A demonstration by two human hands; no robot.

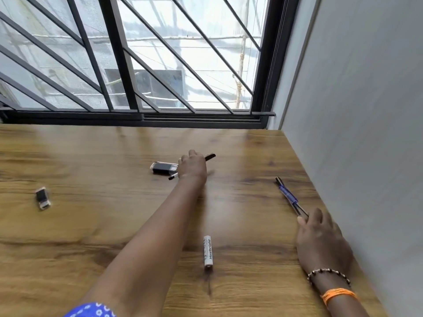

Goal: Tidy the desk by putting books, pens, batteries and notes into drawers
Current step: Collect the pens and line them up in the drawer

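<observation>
Nearest on the wooden tabletop (91,225), a white battery (207,252) is seen lying free between the two arms, not touched by anything. To the right, close to the grey wall (354,133), the right hand (320,239) is laid low on the wood, and the near tip of a blue pen (288,196) is pinched by its fingertips; the rest of the pen points away and seems to lie on the surface. At the far left, well apart, a small dark object (42,197) is seen, too blurred to be named. Further on, the left hand (191,167) is curled round a dark pen (209,157), whose ends show on both sides of the fist. Just beside it a black case with a clear cover (163,168) is lying. Behind, the barred window (137,65) is seen.

No drawer is shown. A slip can be feared: the blue pen is held only at its very end, so it may swing or drop when it is lifted. The battery may be rolled off by a passing forearm.
</observation>
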